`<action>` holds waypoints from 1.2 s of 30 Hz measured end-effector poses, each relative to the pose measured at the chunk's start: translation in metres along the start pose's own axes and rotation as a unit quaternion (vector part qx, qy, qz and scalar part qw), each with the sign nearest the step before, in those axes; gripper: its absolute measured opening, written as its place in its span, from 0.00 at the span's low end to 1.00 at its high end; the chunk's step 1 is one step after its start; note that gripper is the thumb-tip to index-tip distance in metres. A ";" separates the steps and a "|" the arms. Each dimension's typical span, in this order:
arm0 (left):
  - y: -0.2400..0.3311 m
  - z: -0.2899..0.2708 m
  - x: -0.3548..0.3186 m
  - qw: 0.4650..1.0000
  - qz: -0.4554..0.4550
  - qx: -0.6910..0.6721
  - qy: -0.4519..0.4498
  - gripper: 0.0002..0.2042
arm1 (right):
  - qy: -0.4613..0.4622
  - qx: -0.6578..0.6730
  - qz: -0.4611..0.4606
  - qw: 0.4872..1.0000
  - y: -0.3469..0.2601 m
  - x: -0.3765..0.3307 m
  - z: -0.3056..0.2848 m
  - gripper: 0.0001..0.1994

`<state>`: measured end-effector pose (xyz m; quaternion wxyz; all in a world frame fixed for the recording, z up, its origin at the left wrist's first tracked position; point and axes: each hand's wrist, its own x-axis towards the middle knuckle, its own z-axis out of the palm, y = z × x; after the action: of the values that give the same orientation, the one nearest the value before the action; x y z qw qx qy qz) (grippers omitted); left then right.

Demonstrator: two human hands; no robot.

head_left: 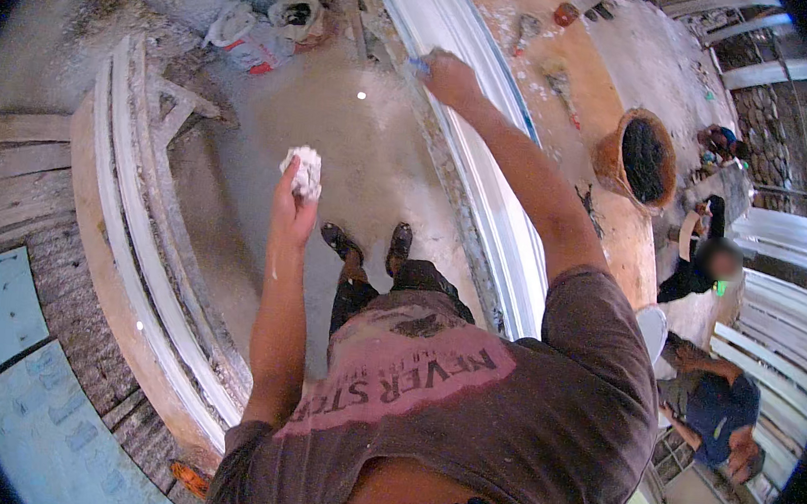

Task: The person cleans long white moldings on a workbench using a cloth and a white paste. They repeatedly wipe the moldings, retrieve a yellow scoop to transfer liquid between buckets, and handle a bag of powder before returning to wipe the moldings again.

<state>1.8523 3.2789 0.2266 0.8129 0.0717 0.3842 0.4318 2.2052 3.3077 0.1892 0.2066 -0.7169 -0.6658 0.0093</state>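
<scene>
My left hand point(295, 209) is closed around a rough white lump point(304, 172), held over the floor. It looks like wet plaster or a wadded cloth; I cannot tell which. My right hand point(453, 80) reaches forward to the near edge of a long white ridged moulding point(491, 185) lying on a workbench. Its fingers are closed on a small bluish piece point(419, 63), too blurred to name. My right forearm crosses above the moulding and hides part of it.
A bucket with dark contents point(644, 160) and a scraper-like tool point(563, 91) sit on the board beyond the moulding. To the left lie curved white mouldings point(134, 257). Open sacks point(249, 42) stand ahead on the floor. People point(720, 414) are at the right.
</scene>
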 end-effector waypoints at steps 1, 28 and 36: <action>0.004 0.001 -0.007 1.000 -0.003 0.018 0.019 0.12 | 0.005 -0.027 0.039 0.999 0.020 0.020 0.016 0.09; -0.047 -0.122 -0.112 0.983 -0.137 -0.057 -0.104 0.09 | -0.202 -0.023 -0.080 0.976 -0.056 -0.448 -0.083 0.06; -0.097 -0.165 -0.148 0.975 -0.125 0.061 -0.171 0.10 | -0.325 -0.079 0.136 0.933 -0.143 -0.644 -0.155 0.05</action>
<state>1.7531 3.0712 0.1519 0.9082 0.1454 0.2706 0.2841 2.0411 2.6506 0.2060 -0.0815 -0.7723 -0.5916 0.2168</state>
